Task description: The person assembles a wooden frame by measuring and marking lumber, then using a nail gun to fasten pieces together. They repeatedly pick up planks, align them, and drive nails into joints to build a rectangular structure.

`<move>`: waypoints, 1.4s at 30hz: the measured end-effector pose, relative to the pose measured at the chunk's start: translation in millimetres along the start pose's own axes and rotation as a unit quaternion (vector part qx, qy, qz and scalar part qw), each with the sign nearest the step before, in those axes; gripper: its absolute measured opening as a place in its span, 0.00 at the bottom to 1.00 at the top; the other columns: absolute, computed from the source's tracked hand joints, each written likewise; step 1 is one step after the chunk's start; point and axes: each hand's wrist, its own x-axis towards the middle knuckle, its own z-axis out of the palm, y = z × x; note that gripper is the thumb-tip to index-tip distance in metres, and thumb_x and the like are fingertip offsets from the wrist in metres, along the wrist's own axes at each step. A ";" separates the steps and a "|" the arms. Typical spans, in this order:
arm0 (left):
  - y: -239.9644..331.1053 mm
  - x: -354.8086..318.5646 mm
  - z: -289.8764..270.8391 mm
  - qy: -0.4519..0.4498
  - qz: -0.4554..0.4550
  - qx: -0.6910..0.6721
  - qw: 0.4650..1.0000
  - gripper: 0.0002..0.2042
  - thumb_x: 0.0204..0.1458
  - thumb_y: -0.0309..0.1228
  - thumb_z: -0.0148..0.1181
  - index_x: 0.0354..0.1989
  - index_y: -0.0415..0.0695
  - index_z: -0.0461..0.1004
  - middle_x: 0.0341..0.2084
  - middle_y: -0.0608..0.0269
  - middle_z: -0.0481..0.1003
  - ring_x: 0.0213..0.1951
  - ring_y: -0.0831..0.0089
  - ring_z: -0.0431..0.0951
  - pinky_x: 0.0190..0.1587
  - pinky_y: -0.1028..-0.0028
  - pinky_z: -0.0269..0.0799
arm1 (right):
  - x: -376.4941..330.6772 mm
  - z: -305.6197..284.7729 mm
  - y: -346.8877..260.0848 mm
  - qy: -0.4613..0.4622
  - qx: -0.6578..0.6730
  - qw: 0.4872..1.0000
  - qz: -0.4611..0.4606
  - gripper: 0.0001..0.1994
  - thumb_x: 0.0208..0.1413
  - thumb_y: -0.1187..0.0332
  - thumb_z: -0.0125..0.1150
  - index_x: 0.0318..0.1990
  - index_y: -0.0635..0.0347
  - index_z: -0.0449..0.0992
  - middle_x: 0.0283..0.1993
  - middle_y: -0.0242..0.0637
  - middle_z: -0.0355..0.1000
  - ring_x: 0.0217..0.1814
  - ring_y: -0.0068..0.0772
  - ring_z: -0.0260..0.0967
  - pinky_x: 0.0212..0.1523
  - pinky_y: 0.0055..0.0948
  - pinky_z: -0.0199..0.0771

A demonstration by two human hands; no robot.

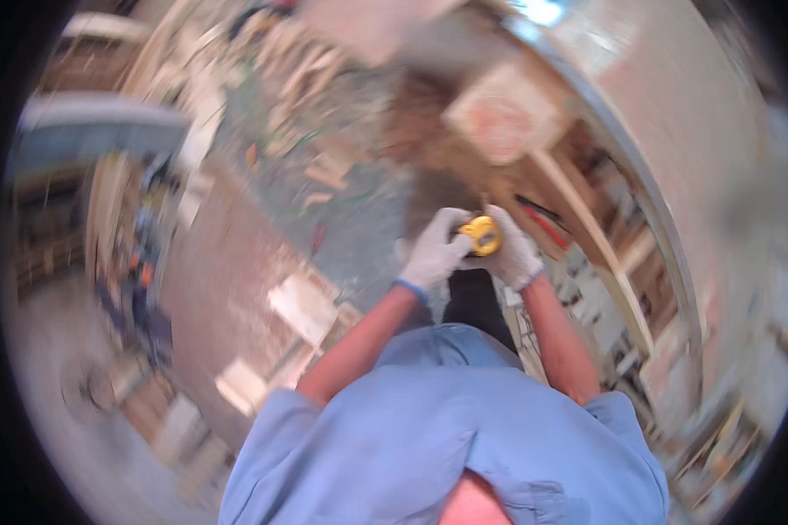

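A yellow tape measure (481, 236) with dark parts is held between my two gloved hands, in front of my body. My left hand (438, 249), in a white knit glove with a blue cuff, grips its left side with the fingers curled. My right hand (512, 249), gloved the same way, closes round its right side. Whether any blade is drawn out cannot be made out in the blur. Just right of my right hand lies a tool with red handles (545, 226).
Wood offcuts (311, 79) litter the floor ahead. On the right stands a wooden frame (595, 245) with compartments, beside a large pale board (700, 157). A reddish-brown board (228, 289) with pale wood blocks (305, 306) on it lies at left. Much is smeared by motion.
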 end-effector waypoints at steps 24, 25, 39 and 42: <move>-138.4 -196.9 -25.2 0.406 -0.109 -0.590 0.690 0.16 0.60 0.23 0.54 0.56 0.39 0.76 0.50 0.58 0.78 0.54 0.71 0.76 0.59 0.70 0.70 | 50.5 195.7 171.3 -0.452 -0.812 0.359 0.084 0.23 0.57 0.66 0.66 0.60 0.55 0.75 0.58 0.49 0.76 0.59 0.47 0.77 0.58 0.37 0.76; -144.7 -196.6 -18.6 0.430 -0.098 -0.588 0.678 0.16 0.60 0.23 0.54 0.56 0.39 0.76 0.50 0.58 0.78 0.55 0.71 0.76 0.60 0.70 0.69 | 52.3 200.9 177.0 -0.477 -0.813 0.324 0.086 0.23 0.56 0.66 0.66 0.60 0.55 0.75 0.59 0.49 0.76 0.59 0.47 0.77 0.58 0.38 0.76; -387.2 -392.4 218.8 0.737 0.118 -0.665 0.003 0.07 0.58 0.19 0.56 0.43 0.40 0.76 0.37 0.59 0.77 0.41 0.63 0.80 0.49 0.54 0.83 | 86.2 301.1 226.0 -0.519 -0.817 -0.216 0.126 0.27 0.51 0.60 0.68 0.60 0.53 0.76 0.50 0.49 0.77 0.54 0.53 0.76 0.56 0.43 0.76; -429.5 -381.5 260.9 0.700 0.218 -0.666 -0.141 0.08 0.58 0.17 0.55 0.43 0.41 0.76 0.37 0.59 0.78 0.42 0.63 0.79 0.50 0.55 0.81 | 71.2 315.7 253.8 -0.495 -0.823 -0.250 0.124 0.25 0.50 0.61 0.68 0.57 0.57 0.78 0.52 0.51 0.76 0.52 0.53 0.76 0.55 0.42 0.76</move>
